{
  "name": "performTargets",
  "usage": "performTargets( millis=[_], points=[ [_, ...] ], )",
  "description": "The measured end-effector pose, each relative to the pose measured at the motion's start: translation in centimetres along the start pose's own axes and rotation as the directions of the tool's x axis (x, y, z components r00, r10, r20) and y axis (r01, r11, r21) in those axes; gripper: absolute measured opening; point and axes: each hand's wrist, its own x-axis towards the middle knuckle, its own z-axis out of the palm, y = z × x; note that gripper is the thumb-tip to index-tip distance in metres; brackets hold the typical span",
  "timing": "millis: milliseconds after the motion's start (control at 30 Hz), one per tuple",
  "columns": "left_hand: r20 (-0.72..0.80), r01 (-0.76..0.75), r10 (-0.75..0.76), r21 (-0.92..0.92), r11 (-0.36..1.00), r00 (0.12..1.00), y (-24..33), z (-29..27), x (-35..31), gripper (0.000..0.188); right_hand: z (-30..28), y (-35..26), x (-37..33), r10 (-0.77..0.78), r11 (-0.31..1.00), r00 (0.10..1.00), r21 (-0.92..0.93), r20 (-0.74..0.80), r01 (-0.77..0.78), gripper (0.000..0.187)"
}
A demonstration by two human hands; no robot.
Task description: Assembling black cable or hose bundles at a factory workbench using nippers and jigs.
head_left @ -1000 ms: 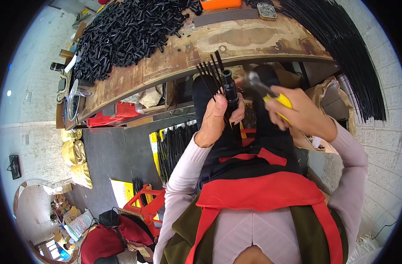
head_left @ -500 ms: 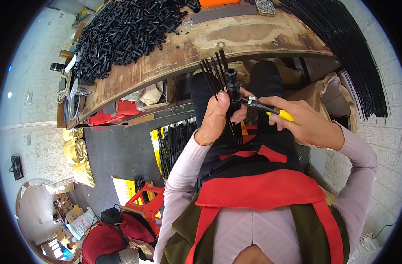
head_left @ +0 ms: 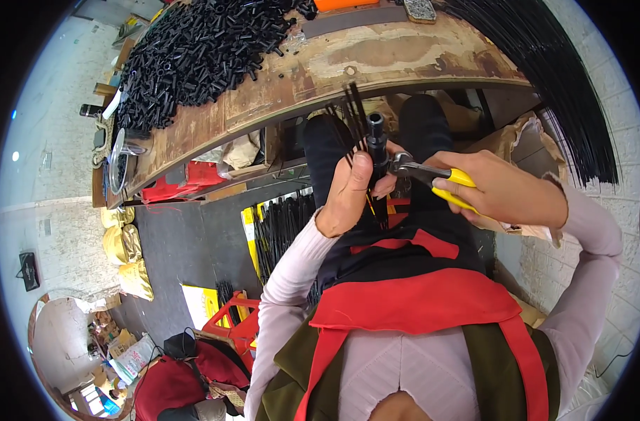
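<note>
My left hand [head_left: 349, 186] is closed around a black tubular fitting [head_left: 376, 133] and a bundle of thin black rods [head_left: 348, 116]. The fitting stands roughly upright with its round open end on top, while the rods fan out beside it, above my thumb. In my right hand [head_left: 499, 184] are pliers [head_left: 425, 168] with yellow handles. Their metal jaws reach the right side of the black fitting, close to my left fingers. Whether the jaws grip anything there is too small to tell. Both hands are above my lap, in front of the wooden bench.
On the wooden bench [head_left: 264, 98] lies a large heap of short black tubes [head_left: 200, 59]. Long black rods [head_left: 551, 77] hang over its right end. More rods [head_left: 281, 228] lie on the floor at left, near a red stool [head_left: 228, 316]. Brown paper sacking [head_left: 537, 144] stands at right.
My right hand has moved to the right and the pliers' yellow handles have spread apart. My left hand has shifted slightly right and down, still holding the fitting and rods.
</note>
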Motion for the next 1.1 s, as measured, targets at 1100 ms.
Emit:
performTargets(
  millis=[1100],
  points=[
    [-0.750,-0.316,0.298,0.125,0.940,0.590,7.4,-10.1,0.7,0.063,-10.3,14.2,9.9,-0.235,0.645,0.802,-0.705,-0.549,-0.294,0.037]
  ],
)
